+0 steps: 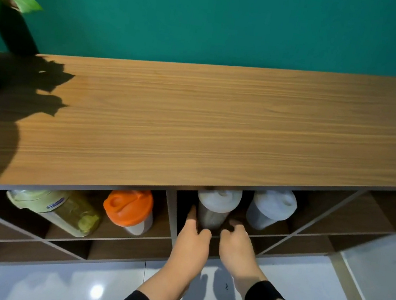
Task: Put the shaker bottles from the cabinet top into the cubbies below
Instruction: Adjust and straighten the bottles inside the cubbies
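Observation:
The wooden cabinet top (219, 127) carries no bottles. In the right cubby stands a clear shaker bottle with a white lid (218, 202), tilted towards me. My left hand (191, 236) holds its left side and base, thumb up along the wall. My right hand (236, 239) curls against its lower right side. A second white-lidded shaker (272, 206) stands just to the right in the same cubby. In the left cubby are an orange-lidded shaker (129, 206) and a yellowish bottle with a pale green lid (60, 207).
A potted plant (8, 2) stands at the cabinet's far left and casts a shadow over the top. A divider panel (172, 211) separates the two cubbies. Lower cubbies with slanted dividers (280, 242) lie beneath. White tiled floor (298, 299) lies below me.

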`<control>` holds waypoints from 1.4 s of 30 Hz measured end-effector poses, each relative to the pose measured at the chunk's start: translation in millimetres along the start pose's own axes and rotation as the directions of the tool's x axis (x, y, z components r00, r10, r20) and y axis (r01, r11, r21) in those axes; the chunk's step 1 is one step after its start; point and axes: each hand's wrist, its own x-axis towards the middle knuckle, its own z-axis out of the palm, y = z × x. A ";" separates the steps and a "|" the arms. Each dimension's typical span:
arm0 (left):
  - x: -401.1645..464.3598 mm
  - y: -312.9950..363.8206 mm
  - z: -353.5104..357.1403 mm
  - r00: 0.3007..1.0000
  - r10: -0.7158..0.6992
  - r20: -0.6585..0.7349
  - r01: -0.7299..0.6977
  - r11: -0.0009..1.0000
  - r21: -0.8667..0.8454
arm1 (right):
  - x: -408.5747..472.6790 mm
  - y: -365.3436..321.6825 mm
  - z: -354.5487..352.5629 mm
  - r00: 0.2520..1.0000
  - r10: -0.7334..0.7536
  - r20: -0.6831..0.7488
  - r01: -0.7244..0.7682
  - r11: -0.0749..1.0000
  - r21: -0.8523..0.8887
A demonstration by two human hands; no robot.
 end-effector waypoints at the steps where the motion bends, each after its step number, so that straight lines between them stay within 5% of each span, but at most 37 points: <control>1: -5.6 -1.7 -3.2 1.000 0.001 0.001 -0.001 1.000 0.014 | -3.1 2.0 -0.4 1.000 -0.013 0.008 0.013 0.999 -0.051; 5: -24.2 -25.4 -26.1 0.986 -0.038 -0.163 0.040 0.999 0.006 | -27.7 -4.0 5.2 0.913 0.083 0.399 -0.039 0.992 -0.118; 7: -28.1 -40.3 -45.7 0.941 -0.147 -0.304 0.109 0.985 -0.137 | -41.6 -12.6 22.3 0.864 0.060 0.500 0.081 0.963 -0.257; 9: -27.4 -49.9 -69.4 0.862 -0.257 -0.436 0.126 0.943 -0.307 | -53.6 -21.5 49.7 0.875 -0.059 0.480 0.201 0.947 -0.251; 11: -22.5 -54.6 -91.8 0.798 -0.315 -0.513 0.115 0.917 -0.383 | -65.4 -31.9 76.7 0.881 -0.104 0.461 0.168 0.981 -0.099; 16: -0.6 -56.9 -122.5 0.868 -0.278 -0.411 0.165 0.943 -0.288 | -73.5 -55.1 121.9 0.918 -0.078 0.389 0.051 0.995 0.081; 21: 5.9 -58.8 -131.9 0.949 -0.137 -0.284 0.062 0.964 -0.260 | -63.6 -63.4 133.8 0.953 -0.093 0.287 0.051 0.988 0.148; 27: 3.7 -59.8 -122.7 0.920 -0.170 -0.352 0.072 0.959 -0.273 | -50.0 -68.9 137.4 0.978 -0.033 0.207 0.006 0.992 0.128; 34: 16.4 -61.1 -126.0 0.959 -0.097 -0.266 0.016 0.957 -0.288 | -55.1 -62.0 141.8 0.974 -0.048 0.223 0.026 0.994 0.102; 37: 15.8 -72.1 -126.5 0.909 -0.213 -0.357 0.078 0.930 -0.358 | -54.3 -57.7 143.1 0.970 0.041 0.240 -0.041 0.999 -0.006; 42: 9.6 -94.7 -139.1 0.674 -0.552 -0.490 0.136 0.745 -0.653 | -69.3 -59.9 158.2 0.967 -0.050 0.250 0.073 0.994 -0.087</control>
